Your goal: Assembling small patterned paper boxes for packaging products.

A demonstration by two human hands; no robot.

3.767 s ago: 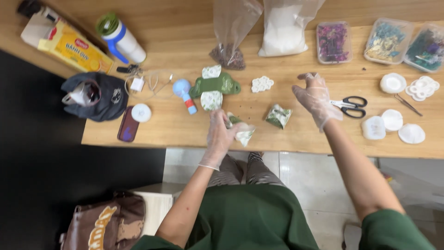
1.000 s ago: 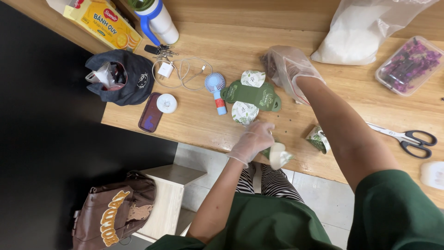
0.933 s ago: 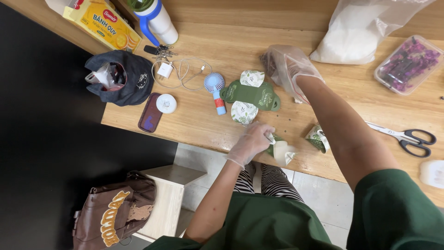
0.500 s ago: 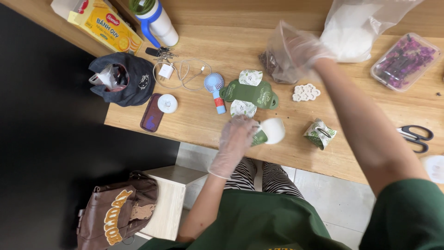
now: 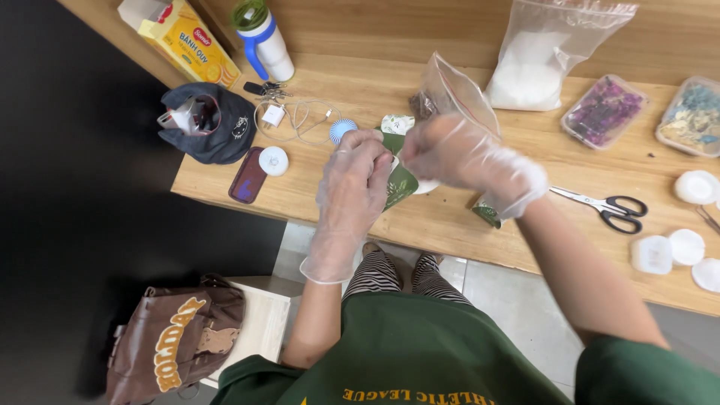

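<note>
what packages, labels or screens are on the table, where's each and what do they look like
Yellow box: far left corner, flat carton, red label.
Phone: left near edge, dark screen facing up.
Clear bag: back centre, upright, white powder inside.
Small green packet: between left hand and right hand, green-and-white.
Plastic tub: right of bag, purple contents.

Clear plastic gloves cover both hands; green shirt with yellow lettering, striped trousers.

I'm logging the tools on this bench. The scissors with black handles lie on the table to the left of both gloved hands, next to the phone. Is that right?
Not quite. In the head view the scissors lie on the table to the right of both gloved hands, the left hand and right hand, far from the phone on the left.
</note>
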